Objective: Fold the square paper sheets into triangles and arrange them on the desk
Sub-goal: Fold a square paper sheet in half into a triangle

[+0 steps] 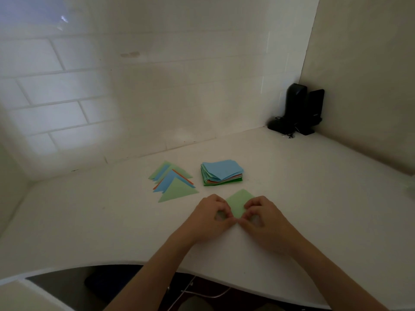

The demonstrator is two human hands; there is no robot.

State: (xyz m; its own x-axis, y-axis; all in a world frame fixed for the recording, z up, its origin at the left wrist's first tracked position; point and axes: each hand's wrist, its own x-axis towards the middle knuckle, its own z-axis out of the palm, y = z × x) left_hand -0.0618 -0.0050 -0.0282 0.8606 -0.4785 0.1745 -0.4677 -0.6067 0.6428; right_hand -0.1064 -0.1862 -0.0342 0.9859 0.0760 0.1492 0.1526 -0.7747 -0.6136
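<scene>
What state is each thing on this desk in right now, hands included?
Green sheet: flat on the desk, near part covered by both hands.
Left hand: fingers curled, pinching the sheet.
Right hand: fingers curled, pinching the sheet.
Folded triangles: finished, overlapping in a row.
Paper stack: unfolded squares, blue one on top.
Black devices: upright in the corner.

Pale green sheet [238, 202]; blue-topped stack [221, 172] with green and orange layers; green, blue and orange triangles [174, 181]; white tabletop [89, 221]; black speakers [298, 108].
</scene>
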